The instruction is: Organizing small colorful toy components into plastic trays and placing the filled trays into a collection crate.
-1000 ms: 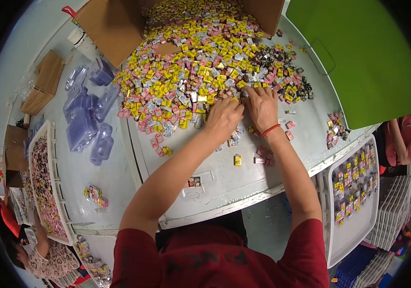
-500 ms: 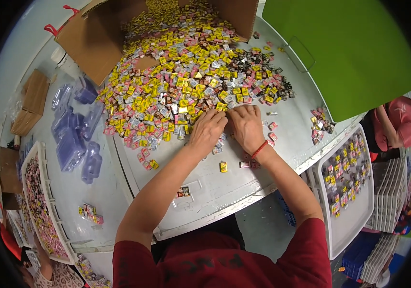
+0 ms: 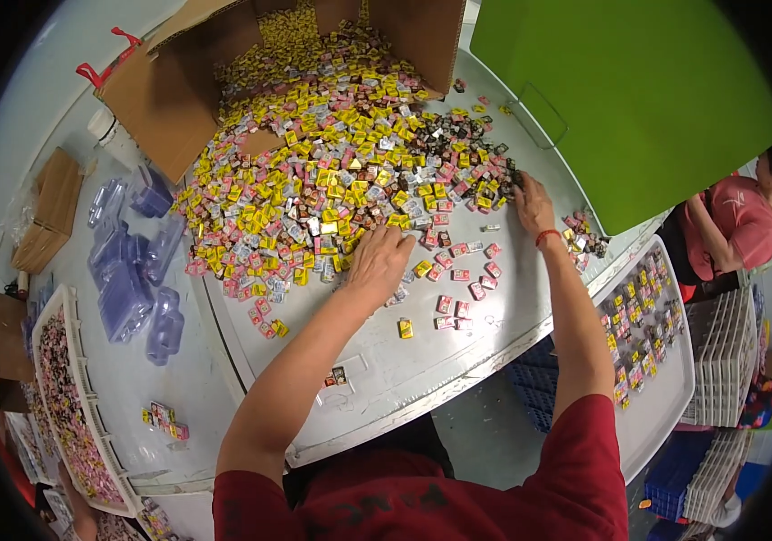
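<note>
A big heap of tiny box-shaped pieces, yellow, pink, white and dark, spreads over the white table. At its near edge lies my left hand, fingers loosely bent over the pieces and thumb apart; what is under the fingertips is hidden. Farther right, my right hand is open, its fingertips touching dark pieces at the heap's right edge. Between my hands several loose pink pieces are scattered, and a single yellow piece lies nearer me. A small clear plastic tray holds a few pieces by my left forearm.
Behind the heap, a cardboard box lies open. A green panel stands at far right, above a white tray of grouped pieces. Clear plastic shells and a filled basket are left. A co-worker is at right.
My hands were close together at the heap's near edge; the right has moved right and away from me, to the dark pieces. The left has shifted slightly left. More loose pink pieces show between them.
</note>
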Action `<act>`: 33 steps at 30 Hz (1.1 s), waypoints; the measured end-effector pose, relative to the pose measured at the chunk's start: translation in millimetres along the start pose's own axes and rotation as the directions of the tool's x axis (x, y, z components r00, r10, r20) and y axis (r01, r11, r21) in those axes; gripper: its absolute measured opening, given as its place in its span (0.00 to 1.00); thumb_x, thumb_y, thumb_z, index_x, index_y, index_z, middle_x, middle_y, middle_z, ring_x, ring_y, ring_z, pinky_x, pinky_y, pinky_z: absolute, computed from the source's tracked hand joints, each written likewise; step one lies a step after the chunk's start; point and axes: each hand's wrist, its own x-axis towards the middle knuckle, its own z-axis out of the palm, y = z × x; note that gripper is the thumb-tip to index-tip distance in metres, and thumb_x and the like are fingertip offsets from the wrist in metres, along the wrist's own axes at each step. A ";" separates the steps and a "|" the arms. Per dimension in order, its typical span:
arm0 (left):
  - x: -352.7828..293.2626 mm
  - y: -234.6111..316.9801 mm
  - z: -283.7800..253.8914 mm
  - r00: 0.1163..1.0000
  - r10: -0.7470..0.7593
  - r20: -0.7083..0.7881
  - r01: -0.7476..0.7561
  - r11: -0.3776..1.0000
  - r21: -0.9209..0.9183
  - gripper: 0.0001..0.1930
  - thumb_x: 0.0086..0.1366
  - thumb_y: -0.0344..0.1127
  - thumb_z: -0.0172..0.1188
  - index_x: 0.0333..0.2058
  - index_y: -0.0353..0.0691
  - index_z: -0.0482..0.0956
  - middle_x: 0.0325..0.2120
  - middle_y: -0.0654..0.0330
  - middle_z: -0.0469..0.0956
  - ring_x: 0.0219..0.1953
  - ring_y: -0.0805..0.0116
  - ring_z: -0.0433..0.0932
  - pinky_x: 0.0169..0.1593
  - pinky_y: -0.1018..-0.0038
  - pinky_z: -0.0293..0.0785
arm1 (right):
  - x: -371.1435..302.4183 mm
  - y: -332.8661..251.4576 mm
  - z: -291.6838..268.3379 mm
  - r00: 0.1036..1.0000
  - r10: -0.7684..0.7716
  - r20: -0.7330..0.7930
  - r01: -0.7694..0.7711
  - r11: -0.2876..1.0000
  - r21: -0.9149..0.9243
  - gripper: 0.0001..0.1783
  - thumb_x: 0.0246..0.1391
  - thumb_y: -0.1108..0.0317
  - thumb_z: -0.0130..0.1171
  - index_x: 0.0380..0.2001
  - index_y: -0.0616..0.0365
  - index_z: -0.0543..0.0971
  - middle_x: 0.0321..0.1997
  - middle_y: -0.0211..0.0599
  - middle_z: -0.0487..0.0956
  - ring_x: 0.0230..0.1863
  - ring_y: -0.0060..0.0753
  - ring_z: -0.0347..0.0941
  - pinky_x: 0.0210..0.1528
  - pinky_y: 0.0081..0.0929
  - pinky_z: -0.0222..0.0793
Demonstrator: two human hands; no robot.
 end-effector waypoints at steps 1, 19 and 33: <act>4.5 1.7 0.6 0.995 -0.016 0.094 0.013 0.999 0.034 0.08 0.53 0.28 0.57 0.33 0.36 0.77 0.31 0.53 0.74 0.39 0.56 0.73 0.43 0.62 0.69 | -6.7 8.2 2.4 0.996 -0.083 -0.035 0.083 0.996 0.012 0.20 0.55 0.67 0.53 0.51 0.61 0.71 0.50 0.49 0.74 0.51 0.51 0.69 0.53 0.43 0.67; -66.2 -5.2 -84.2 0.929 -0.369 0.031 0.366 0.906 -0.213 0.16 0.60 0.36 0.61 0.45 0.33 0.75 0.31 0.51 0.76 0.32 0.52 0.76 0.38 0.63 0.73 | -87.0 -96.0 -25.0 0.986 -0.050 0.158 0.044 0.998 0.041 0.11 0.49 0.69 0.55 0.38 0.55 0.77 0.38 0.49 0.77 0.38 0.51 0.75 0.42 0.44 0.72; -202.7 40.8 -146.0 0.819 -0.572 -0.051 0.522 0.777 -0.352 0.15 0.55 0.34 0.66 0.41 0.37 0.77 0.37 0.57 0.75 0.37 0.61 0.76 0.40 0.70 0.74 | -95.5 -104.9 -24.5 0.997 -0.074 0.035 0.068 0.985 0.156 0.13 0.52 0.65 0.63 0.41 0.54 0.79 0.28 0.35 0.79 0.27 0.33 0.76 0.31 0.28 0.71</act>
